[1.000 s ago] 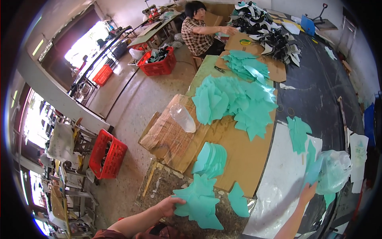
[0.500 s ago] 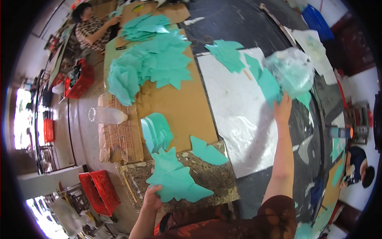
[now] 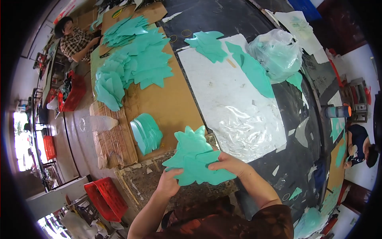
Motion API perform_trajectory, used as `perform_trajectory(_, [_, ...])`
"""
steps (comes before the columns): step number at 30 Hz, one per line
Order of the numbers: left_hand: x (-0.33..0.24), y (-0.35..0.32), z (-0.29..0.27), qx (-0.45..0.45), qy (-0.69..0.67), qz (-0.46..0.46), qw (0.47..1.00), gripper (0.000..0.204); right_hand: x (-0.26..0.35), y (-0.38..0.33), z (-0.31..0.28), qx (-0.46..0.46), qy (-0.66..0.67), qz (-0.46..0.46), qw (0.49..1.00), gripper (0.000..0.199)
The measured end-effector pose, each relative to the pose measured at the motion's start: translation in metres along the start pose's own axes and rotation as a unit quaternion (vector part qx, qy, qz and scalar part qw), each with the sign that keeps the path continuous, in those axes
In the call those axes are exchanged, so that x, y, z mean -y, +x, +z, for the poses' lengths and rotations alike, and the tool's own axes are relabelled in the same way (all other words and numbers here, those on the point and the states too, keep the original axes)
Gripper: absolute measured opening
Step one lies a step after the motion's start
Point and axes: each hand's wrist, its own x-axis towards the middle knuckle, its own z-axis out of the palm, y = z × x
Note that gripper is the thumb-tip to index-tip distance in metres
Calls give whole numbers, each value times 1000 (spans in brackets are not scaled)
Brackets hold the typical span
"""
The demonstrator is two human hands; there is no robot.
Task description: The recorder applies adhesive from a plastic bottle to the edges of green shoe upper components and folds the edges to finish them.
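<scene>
Near my body I hold a stack of green cut sheets (image 3: 195, 157) with jagged, pointed edges. My left hand (image 3: 170, 183) grips its lower left side, thumb on top. On the right side my right hand (image 3: 229, 164) pinches the same stack, thumb pressing on the upper sheet; its other fingers are hidden beneath. A neat pile of curved green pieces (image 3: 146, 133) stands on the cardboard just beyond my left hand. Farther off lies a large spread of green jagged sheets (image 3: 149, 59). Long green pieces (image 3: 254, 71) rest on the white sheet (image 3: 234, 115) to the right.
A plastic bag of green pieces (image 3: 276, 55) sits at the right. A clear bottle (image 3: 99, 123) lies on corrugated cardboard (image 3: 113, 145) at the left. Red crates (image 3: 105, 198) stand lower left. One person (image 3: 77, 42) sits at far left, another (image 3: 360, 145) at right.
My right hand has come back from the long green pieces at the right and now grips the stack. The stack has moved up and right. The loose curved piece beside it no longer shows separately.
</scene>
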Motion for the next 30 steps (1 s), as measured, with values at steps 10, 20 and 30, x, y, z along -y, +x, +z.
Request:
perform_trajectory(10, [-4, 0, 5, 94, 12, 0, 995, 50, 48, -16, -32, -231, -3, -29, 973, 48])
perform_trajectory(20, [24, -57, -100, -119, 58, -32, 991, 29, 150, 50, -102, -347, -85, -190, 914, 51])
perform_trajectory(30, [53, -111, -147, -244, 5, -19, 969, 24, 208, 134, -152, -324, -191, -174, 910, 61])
